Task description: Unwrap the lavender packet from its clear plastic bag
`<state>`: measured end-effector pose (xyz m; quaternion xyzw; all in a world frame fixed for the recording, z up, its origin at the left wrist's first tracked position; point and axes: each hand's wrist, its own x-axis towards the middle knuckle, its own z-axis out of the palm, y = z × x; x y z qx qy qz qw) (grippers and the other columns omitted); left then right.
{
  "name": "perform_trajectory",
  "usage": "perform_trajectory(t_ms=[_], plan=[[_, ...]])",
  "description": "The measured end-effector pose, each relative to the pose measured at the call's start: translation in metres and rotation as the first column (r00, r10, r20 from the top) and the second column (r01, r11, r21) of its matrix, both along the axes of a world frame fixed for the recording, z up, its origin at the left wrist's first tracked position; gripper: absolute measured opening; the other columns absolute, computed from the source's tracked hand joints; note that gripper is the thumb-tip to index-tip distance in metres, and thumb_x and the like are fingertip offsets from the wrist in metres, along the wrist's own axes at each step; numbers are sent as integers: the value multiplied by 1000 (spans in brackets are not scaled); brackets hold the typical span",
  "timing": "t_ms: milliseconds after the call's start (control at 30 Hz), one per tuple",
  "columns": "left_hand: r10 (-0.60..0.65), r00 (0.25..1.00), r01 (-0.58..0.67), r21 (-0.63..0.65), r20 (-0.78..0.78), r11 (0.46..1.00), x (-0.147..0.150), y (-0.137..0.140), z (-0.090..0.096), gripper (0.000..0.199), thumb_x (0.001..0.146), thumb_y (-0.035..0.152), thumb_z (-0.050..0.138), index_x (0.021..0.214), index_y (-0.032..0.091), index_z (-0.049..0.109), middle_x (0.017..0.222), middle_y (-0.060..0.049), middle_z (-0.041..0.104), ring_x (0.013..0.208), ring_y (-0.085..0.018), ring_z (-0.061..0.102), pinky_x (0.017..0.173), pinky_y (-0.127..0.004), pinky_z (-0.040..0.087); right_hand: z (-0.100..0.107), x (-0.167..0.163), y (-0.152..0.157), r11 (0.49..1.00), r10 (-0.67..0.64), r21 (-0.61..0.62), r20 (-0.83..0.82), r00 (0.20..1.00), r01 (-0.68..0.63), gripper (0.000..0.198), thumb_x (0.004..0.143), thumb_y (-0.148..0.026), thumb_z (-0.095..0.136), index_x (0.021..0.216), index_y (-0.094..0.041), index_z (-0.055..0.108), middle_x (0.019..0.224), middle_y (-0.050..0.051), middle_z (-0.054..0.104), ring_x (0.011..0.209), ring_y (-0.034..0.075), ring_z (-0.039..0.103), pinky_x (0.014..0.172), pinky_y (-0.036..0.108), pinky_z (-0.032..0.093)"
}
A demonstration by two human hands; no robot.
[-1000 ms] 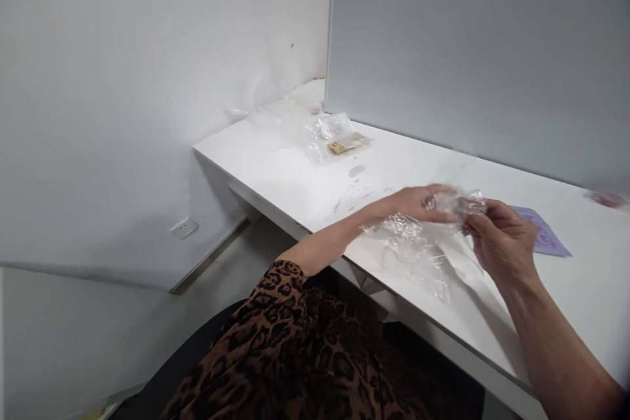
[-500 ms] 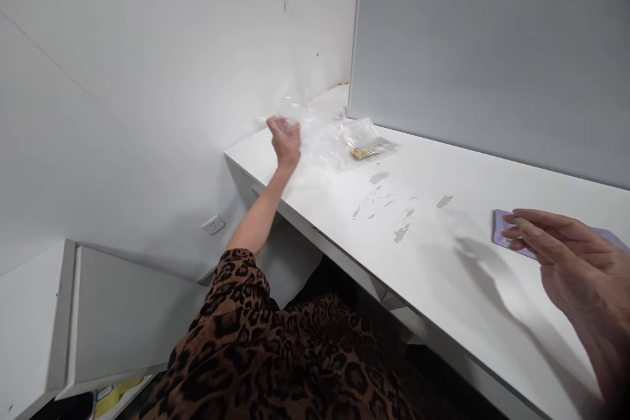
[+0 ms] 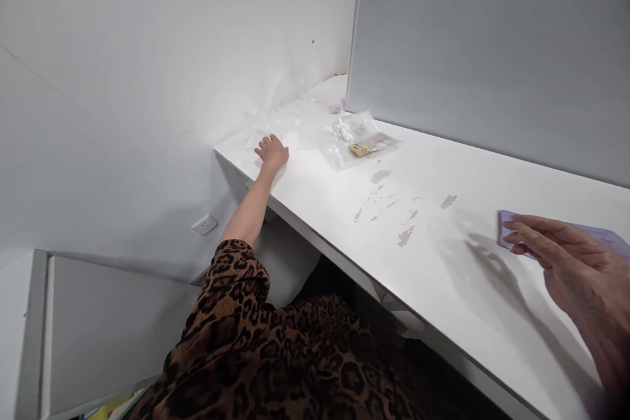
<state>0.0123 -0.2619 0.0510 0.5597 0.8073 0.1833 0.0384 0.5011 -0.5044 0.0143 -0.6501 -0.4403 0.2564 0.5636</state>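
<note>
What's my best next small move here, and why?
I'd probably bring the left hand across toward the purple item: that hand looks open and unladen beside the clear plastic, while the right hand overlaps the item, its grip unclear.

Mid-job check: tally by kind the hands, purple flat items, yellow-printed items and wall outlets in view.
Hands: 2 (left hand, right hand)
Purple flat item: 1, partly behind the right hand
Yellow-printed item: 1
Wall outlet: 1
Total: 5

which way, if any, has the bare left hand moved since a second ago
Yes: the bare left hand has moved left along the white rectangular desk, to its left end.
</note>
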Motion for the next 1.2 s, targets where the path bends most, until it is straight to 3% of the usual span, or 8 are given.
perform_trajectory(t_ms=[100, 300, 433, 567, 700, 833, 1033, 1200], plan=[[-102, 989, 126, 270, -103, 955, 35, -10, -1, 45, 102, 33, 53, 144, 14, 55, 152, -24, 53, 144, -38, 48, 119, -49, 32, 1, -1, 0, 999, 47, 21, -116, 992, -45, 29, 65, -45, 94, 90, -35, 85, 93, 10, 75, 78, 27, 67, 80, 54, 58], [-371, 928, 371, 6, 22, 928, 94, -20, -6, 52, 110, 52, 33, 102, 18, 71, 103, -16, 74, 103, -31, 68, 91, -42, 47, 0, -4, -4, 995, 101, -3, -32, 994, -101, 27, 64, -47, 92, 87, -34, 84, 97, 7, 76, 81, 26, 68, 77, 50, 58], [-590, 798, 600, 69, -124, 797, 138, -17, -18, 42, 107, 48, 48, 128, 17, 67, 134, -16, 67, 121, -30, 63, 102, -40, 46, -3, -5, -5, 991, 126, -49, -6, 992, -126, 37, 65, -55, 91, 93, -32, 84, 101, 7, 76, 84, 26, 70, 80, 48, 62], [-662, 686, 702, 36, -304, 711, 182, 4, -29, 60, 99, 40, 65, 149, 8, 54, 149, -25, 56, 136, -38, 52, 113, -47, 38, -7, -5, -4, 986, 147, -82, 9, 989, -146, 42, 68, -59, 90, 97, -30, 84, 98, 6, 76, 85, 23, 69, 78, 40, 60], [-679, 652, 721, -2, -337, 693, 210, 22, -30, 38, 106, 22, 45, 133, 8, 68, 136, -23, 66, 131, -35, 54, 110, -49, 38, -7, -4, -4, 982, 168, -92, 22, 986, -166, 39, 72, -59, 89, 97, -29, 83, 94, 5, 74, 83, 21, 65, 75, 35, 56], [-716, 615, 767, 38, -331, 641, 226, 2, -29, 42, 108, 17, 34, 120, 14, 74, 123, -18, 74, 122, -32, 57, 101, -46, 43, -7, 0, -4, 983, 169, -77, 34, 985, -166, 37, 78, -58, 86, 100, -28, 82, 92, 4, 72, 85, 20, 64, 76, 35, 54], [-899, 356, 925, 235, -254, 300, 242, -65, -50, 35, 109, 26, 41, 123, 19, 72, 125, -14, 76, 117, -27, 65, 103, -44, 50, -9, -1, -1, 982, 167, -108, 128, 978, -154, 48, 81, -62, 78, 109, -22, 78, 97, 7, 71, 81, 20, 62, 77, 37, 54], [-934, 102, 954, 299, -342, -5, 266, -112, -62, 31, 108, 20, 44, 116, 21, 74, 111, -9, 79, 106, -20, 72, 100, -41, 59, -20, -12, 5, 944, 329, -142, 386, 862, -297, 90, 76, -72, 75, 149, -23, 55, 151, 21, 56, 124, 40, 61, 83, 48, 60]])
